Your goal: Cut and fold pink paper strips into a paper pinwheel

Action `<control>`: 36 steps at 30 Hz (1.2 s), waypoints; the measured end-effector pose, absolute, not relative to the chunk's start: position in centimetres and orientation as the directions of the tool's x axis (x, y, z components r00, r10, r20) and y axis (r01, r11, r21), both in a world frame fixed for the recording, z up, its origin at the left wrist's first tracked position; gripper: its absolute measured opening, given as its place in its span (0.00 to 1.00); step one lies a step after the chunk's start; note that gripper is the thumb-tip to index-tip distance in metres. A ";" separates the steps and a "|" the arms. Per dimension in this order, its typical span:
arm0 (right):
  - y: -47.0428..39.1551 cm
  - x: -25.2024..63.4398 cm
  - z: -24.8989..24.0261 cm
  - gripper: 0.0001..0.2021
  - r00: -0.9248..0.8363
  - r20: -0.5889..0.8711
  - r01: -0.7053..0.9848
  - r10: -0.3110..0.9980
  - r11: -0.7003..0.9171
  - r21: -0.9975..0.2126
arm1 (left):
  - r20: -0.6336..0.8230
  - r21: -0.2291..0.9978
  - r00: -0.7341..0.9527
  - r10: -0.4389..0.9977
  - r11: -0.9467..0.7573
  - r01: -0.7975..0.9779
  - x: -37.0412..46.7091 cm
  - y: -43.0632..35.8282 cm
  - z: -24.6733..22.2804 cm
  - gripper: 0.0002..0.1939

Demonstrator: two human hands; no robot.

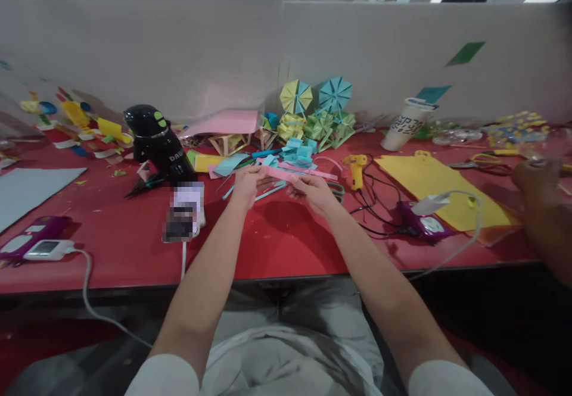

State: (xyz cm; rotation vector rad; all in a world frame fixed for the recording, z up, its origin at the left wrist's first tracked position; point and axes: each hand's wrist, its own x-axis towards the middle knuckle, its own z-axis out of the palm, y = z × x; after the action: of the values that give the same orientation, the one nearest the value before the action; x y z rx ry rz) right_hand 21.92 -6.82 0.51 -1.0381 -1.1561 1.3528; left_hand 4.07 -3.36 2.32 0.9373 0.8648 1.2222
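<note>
A pink paper strip is stretched between my two hands above the red table. My left hand pinches its left end, and my right hand grips the right end. Under and behind the strip lie blue paper strips and more pink strips. Folded blue paper pieces sit just beyond my hands. Green-handled scissors rest beside my right hand, partly hidden by it.
A black bottle and a phone are on the left. Rightward are a yellow glue gun, a purple power strip, yellow sheets and a paper cup. Folded paper wheels stand behind. Another person's hand is far right.
</note>
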 end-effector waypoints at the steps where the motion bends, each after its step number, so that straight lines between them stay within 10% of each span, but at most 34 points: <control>1: -6.8 21.9 0.5 0.23 -0.089 0.011 -0.148 0.996 -0.002 -0.989 | -0.045 0.924 0.143 0.989 0.096 -0.371 4.1 -3.3 2.3 0.08; 36: -5.8 22.9 -0.8 0.16 0.052 0.170 -0.055 0.984 0.172 -0.984 | 0.015 0.984 0.106 0.994 0.004 -0.181 4.3 -2.8 1.2 0.07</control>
State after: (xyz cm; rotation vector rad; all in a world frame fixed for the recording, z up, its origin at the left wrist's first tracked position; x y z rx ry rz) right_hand 22.94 -5.79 -0.79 -1.0619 -1.2084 1.0760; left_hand 4.27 -2.75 1.24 1.1278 0.9951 1.2146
